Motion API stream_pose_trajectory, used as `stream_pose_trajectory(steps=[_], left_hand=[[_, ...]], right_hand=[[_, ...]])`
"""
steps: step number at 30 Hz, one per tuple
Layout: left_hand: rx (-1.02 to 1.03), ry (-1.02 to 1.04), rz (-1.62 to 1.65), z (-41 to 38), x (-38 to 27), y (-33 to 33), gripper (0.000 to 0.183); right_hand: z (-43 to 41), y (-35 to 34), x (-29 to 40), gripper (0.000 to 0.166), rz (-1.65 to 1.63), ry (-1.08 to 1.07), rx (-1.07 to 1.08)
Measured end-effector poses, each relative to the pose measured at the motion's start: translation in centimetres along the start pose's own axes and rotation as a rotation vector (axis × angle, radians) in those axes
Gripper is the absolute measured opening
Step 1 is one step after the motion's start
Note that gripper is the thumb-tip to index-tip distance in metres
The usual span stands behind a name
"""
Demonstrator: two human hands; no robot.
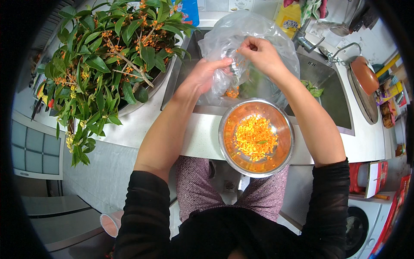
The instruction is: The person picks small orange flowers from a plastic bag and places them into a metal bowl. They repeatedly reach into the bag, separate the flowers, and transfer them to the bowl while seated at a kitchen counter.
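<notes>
A clear plastic bag (252, 29) stands open over the sink, with orange blossoms (232, 92) and something green inside. My left hand (210, 71) holds the bag's near left edge, its thumb pointing right. At the bag's mouth, my right hand (260, 53) has its fingertips pinched together, with a small orange bit beside them; whether more is between them cannot be told. Nearer to me, a stainless steel bowl (288, 139) on the counter's front edge holds many loose orange-yellow blossoms (255, 137) and a small green leaf.
Leafy branches with orange flowers (119, 55) fill a large round container (158, 85) at left. Green leaves (312, 89) lie in the right sink basin (334, 97). A faucet (304, 40) and a yellow bottle (288, 19) stand behind. An orange-brown pan (364, 76) is at right.
</notes>
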State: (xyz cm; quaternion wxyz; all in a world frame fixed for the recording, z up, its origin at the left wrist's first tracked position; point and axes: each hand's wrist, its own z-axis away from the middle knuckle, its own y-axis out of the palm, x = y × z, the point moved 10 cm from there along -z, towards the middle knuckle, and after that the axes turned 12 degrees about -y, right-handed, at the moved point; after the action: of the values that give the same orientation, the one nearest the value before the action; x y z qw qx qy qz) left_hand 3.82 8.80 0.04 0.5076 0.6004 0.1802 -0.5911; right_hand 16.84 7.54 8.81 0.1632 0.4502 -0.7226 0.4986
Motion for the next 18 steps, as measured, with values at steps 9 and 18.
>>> stream_pose_trajectory(steps=[9,18], left_hand=[[0.071,-0.044,0.254,-0.2,0.3,-0.5,0.025],[0.154,-0.061,0.263,-0.9,1.0,-0.3,0.029]], right_hand=[[1.5,-0.5,-0.5,0.009,-0.103,-0.141,-0.035],[3.5,0.7,1.3,0.018,-0.069,-0.268,0.073]])
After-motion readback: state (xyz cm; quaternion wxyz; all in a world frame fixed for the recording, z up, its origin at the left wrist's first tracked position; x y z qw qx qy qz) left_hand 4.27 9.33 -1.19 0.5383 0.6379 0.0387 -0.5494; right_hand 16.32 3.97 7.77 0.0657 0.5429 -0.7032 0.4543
